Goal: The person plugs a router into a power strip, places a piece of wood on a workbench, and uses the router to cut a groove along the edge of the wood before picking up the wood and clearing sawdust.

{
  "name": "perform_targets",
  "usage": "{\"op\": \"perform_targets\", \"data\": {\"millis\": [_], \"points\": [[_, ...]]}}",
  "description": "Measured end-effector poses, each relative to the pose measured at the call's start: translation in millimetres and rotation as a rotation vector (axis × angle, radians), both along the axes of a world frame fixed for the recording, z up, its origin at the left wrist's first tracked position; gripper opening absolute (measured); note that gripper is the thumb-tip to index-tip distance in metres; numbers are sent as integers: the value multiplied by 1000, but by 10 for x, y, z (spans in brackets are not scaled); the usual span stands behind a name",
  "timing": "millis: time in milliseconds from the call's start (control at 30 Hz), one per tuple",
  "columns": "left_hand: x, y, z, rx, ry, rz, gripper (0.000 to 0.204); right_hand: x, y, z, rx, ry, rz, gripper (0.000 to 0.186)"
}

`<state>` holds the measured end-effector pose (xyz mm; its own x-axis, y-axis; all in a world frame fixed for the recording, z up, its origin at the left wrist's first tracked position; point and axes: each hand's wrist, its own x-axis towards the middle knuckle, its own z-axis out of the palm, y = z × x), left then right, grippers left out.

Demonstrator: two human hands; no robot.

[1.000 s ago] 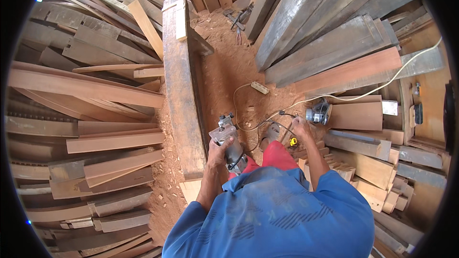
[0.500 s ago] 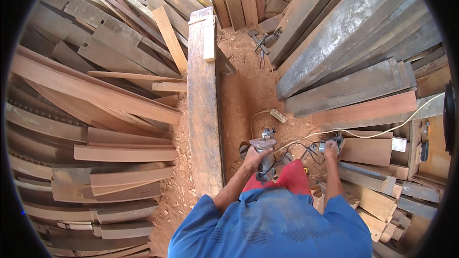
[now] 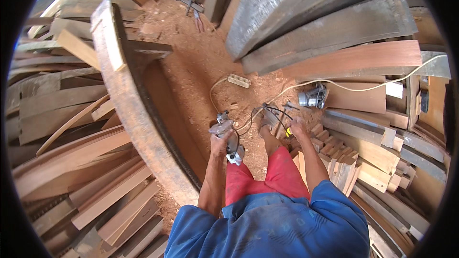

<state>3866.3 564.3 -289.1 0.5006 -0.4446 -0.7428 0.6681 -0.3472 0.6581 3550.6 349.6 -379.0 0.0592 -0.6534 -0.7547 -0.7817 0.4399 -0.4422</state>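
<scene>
My left hand [image 3: 221, 144] is closed around a grey corded power tool [image 3: 224, 128], held in front of my left leg; its exact kind is hard to tell. Lower down, my right hand [image 3: 298, 130] has its fingers curled at a black power cord [image 3: 278, 110], which it appears to grip. A small yellow-and-black object [image 3: 289, 132] shows beside those fingers; I cannot tell whether they touch it. Another grey power tool [image 3: 311, 97] lies beyond my right hand, against the boards, with no hand on it.
A long thick timber [image 3: 138, 114] stands as a bench on my left. A white power strip [image 3: 238, 80] lies on the shavings-covered floor. Stacked planks [image 3: 344, 59] line the right; small wood offcuts [image 3: 337, 155] sit near my right leg. Pliers [image 3: 198, 20] lie farther ahead.
My right hand has left the second power tool and moved back and left to the cord. The left hand still holds its tool. The view has turned right, shifting the bench leftward.
</scene>
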Motion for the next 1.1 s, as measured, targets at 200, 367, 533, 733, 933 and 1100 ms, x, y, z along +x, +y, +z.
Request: {"op": "perform_targets", "data": {"millis": [200, 367, 533, 733, 933, 1100], "points": [[131, -502, -1120, -12, -70, -185, 48, -274, -42, -305, 31, 124, 26, 30], [113, -968, -1874, 27, -105, -277, 53, -647, 35, -1122, 273, 285, 292, 31], [-113, -1196, -2686, -46, -134, -440, 52, -664, 186, -1967, 151, 282, 482, 28], [-469, -1447, -3289, 0, -121, -620, 63, -490, 219, -2853, 115, 301, 148, 39], [-874, -1664, -4030, 42, -127, -688, 63, -318, 491, -3507, 109, 417, -53, 68], [-1129, -1946, -4503, 37, -197, -796, 73, -140, 649, -3659, 174, 457, -201, 105]]}}
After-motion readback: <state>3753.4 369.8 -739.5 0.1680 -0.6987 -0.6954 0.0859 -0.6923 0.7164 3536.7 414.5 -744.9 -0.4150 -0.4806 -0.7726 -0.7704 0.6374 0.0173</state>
